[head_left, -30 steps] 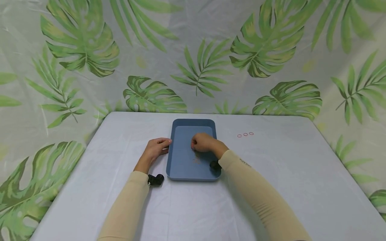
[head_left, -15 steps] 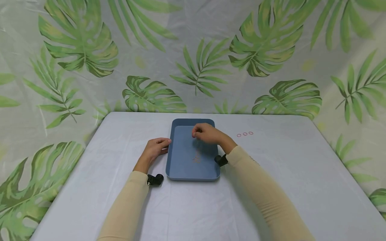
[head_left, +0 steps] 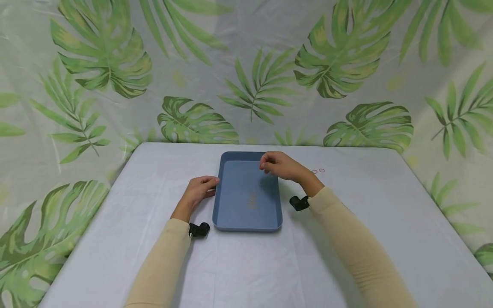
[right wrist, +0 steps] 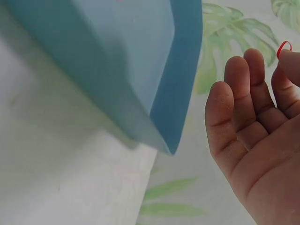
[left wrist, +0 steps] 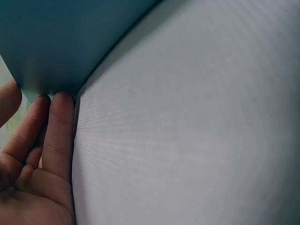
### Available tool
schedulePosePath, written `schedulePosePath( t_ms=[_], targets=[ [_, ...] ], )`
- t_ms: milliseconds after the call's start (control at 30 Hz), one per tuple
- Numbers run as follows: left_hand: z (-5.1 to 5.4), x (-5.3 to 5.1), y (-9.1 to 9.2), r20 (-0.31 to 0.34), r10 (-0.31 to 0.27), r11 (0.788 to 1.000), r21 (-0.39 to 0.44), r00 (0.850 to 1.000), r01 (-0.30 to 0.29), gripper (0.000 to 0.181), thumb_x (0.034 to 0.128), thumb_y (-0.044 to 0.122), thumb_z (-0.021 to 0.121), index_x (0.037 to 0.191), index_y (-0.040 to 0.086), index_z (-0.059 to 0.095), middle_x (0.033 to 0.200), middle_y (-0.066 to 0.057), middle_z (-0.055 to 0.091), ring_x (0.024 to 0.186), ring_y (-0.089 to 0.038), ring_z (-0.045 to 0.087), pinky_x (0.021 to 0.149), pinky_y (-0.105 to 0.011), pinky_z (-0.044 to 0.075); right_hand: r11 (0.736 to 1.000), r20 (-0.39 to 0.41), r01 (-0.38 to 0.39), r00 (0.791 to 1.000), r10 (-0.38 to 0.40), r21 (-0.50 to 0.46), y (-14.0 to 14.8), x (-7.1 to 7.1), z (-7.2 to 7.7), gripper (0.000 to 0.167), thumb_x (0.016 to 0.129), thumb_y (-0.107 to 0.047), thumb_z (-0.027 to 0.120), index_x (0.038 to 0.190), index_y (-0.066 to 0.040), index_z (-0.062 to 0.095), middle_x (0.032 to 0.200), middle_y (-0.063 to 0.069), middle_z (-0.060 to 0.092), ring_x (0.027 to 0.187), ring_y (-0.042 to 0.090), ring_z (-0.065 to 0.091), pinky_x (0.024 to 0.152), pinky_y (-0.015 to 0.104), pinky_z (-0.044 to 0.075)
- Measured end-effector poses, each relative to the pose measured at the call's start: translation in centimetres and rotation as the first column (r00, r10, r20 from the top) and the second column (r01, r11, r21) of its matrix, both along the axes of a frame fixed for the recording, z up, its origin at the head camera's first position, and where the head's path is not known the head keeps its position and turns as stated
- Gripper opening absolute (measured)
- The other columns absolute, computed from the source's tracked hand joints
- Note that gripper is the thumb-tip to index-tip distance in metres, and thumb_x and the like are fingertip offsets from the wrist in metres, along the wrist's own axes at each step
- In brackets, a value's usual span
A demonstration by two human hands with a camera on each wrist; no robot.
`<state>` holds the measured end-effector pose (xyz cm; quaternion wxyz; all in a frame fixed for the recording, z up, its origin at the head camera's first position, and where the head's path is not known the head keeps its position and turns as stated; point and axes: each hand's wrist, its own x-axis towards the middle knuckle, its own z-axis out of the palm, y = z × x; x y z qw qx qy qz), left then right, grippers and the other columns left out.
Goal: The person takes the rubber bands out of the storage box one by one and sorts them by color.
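Observation:
A blue rectangular tray lies on the white-covered table, with faint brownish marks on its floor. My left hand rests at its left side; in the left wrist view, straight fingertips touch the tray's outer wall. Over the tray's upper right edge, my right hand is raised. Between thumb and forefinger it pinches a small red rubber band, a thin loop standing above the fingertips in the right wrist view. The other right fingers are loosely bent.
Two red loops lie on the table right of the tray, partly beside my right forearm. A leaf-patterned cloth hangs behind the table. Each wrist carries a small black camera.
My right hand has lifted from the tray's floor and moved up and right to its right edge, carrying the red rubber band. One red loop on the table is now hidden. The left hand stays put.

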<state>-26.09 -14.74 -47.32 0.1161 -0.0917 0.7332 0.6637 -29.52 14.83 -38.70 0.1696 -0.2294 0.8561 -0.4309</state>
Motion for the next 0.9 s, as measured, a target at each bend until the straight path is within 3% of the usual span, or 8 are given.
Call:
schedulePosePath(
  t_ms=[133, 367, 600, 900],
  targets=[
    [0.0, 0.1, 0.0, -0.003, -0.005, 1.0, 0.005, 1.0, 0.005, 0.041, 0.0981, 0.021, 0.064, 0.13, -0.004, 0.061, 0.131, -0.017, 0.061, 0.108, -0.012, 0.062, 0.093, -0.026, 0.059, 1.0, -0.005, 0.016, 1.0, -0.017, -0.01, 1.3, 0.3, 0.2, 0.017, 0.105, -0.018, 0.046, 0.106, -0.005, 0.058, 0.119, 0.025, 0.061, 0.107, 0.042, 0.057, 0.091, 0.048, 0.053],
    [0.0, 0.3, -0.1, 0.008, 0.001, 1.0, -0.003, 1.0, -0.001, 0.039, 0.0983, 0.02, 0.063, 0.13, -0.004, 0.062, 0.133, -0.018, 0.06, 0.108, -0.013, 0.062, 0.094, -0.027, 0.059, 0.999, -0.024, 0.052, 0.998, -0.051, 0.012, 3.9, 0.4, 0.1, 0.019, 0.107, -0.018, 0.044, 0.108, -0.003, 0.056, 0.122, 0.023, 0.062, 0.108, 0.037, 0.06, 0.085, 0.034, 0.051],
    [-0.1, -0.1, 0.1, -0.003, -0.011, 1.0, 0.001, 1.0, 0.011, 0.039, 0.0976, 0.02, 0.064, 0.129, -0.004, 0.062, 0.128, -0.015, 0.062, 0.103, -0.01, 0.063, 0.094, -0.028, 0.059, 0.992, -0.031, 0.112, 0.993, -0.11, 0.052, 7.6, 0.5, 0.0, 0.021, 0.107, -0.018, 0.044, 0.109, -0.001, 0.056, 0.122, 0.023, 0.06, 0.108, 0.038, 0.059, 0.087, 0.035, 0.052],
    [0.0, 0.0, 0.0, 0.009, 0.0, 1.0, -0.001, 1.0, 0.0, 0.037, 0.0981, 0.019, 0.063, 0.128, -0.002, 0.063, 0.128, -0.015, 0.062, 0.105, -0.011, 0.062, 0.092, -0.026, 0.059, 0.975, -0.026, 0.179, 0.984, -0.177, 0.129, 12.3, 1.1, -0.5, 0.023, 0.107, -0.019, 0.043, 0.112, -0.001, 0.056, 0.12, 0.025, 0.059, 0.109, 0.038, 0.058, 0.091, 0.045, 0.053]
  ],
)
